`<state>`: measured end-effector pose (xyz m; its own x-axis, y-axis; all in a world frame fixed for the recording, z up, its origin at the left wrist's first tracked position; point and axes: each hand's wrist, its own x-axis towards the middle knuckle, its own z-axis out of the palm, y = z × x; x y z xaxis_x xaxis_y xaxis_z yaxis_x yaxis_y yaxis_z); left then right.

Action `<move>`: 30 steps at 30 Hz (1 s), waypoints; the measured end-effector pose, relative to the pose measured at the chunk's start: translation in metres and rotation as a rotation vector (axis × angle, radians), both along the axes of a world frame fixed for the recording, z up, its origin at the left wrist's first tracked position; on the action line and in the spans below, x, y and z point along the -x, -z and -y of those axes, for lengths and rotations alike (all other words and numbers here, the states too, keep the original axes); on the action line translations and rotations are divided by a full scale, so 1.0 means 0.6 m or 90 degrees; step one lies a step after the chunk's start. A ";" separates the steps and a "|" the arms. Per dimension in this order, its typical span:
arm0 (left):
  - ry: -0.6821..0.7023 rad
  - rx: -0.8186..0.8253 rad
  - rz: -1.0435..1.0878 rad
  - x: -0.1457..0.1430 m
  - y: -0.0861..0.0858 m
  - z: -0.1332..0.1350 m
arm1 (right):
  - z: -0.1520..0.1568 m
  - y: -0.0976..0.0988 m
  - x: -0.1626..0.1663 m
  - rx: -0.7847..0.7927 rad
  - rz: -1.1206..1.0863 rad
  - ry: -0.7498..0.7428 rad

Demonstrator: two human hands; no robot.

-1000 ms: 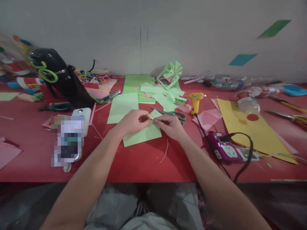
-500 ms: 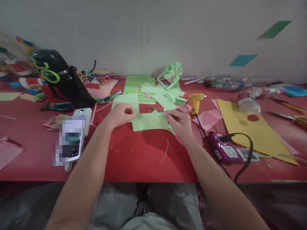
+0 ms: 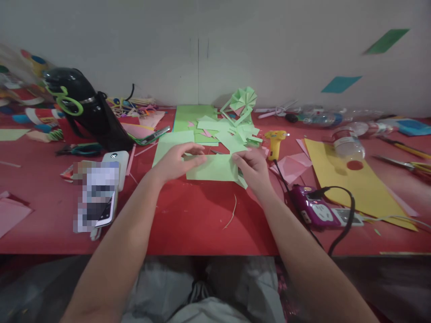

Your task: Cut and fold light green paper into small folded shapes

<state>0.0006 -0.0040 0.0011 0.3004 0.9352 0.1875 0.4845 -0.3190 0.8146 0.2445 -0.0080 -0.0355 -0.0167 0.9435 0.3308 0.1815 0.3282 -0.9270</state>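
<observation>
A pale green paper piece is held above the red tabletop by my right hand, whose thumb and fingers pinch its upper right corner. A narrow flap of paper hangs below that hand. My left hand is at the paper's upper left, fingers stretched forward and thumb apart from them, the thumb overlapping the paper's edge. Whether the thumb presses on it I cannot tell. Behind my left hand lies another green sheet. Green paper scraps and a folded green paper flower lie farther back.
On the right are a yellow glue gun, a purple power strip with cords, yellow paper and a plastic bottle. To the left, a phone lies near pliers and a black bottle-shaped case.
My left hand has moved right to the paper, its curled fingers now extended. The paper has shifted slightly upward, with my right hand still pinching it.
</observation>
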 end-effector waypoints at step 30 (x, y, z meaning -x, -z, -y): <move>0.128 0.335 0.366 -0.040 0.013 0.010 | 0.008 0.007 0.011 0.162 -0.229 -0.153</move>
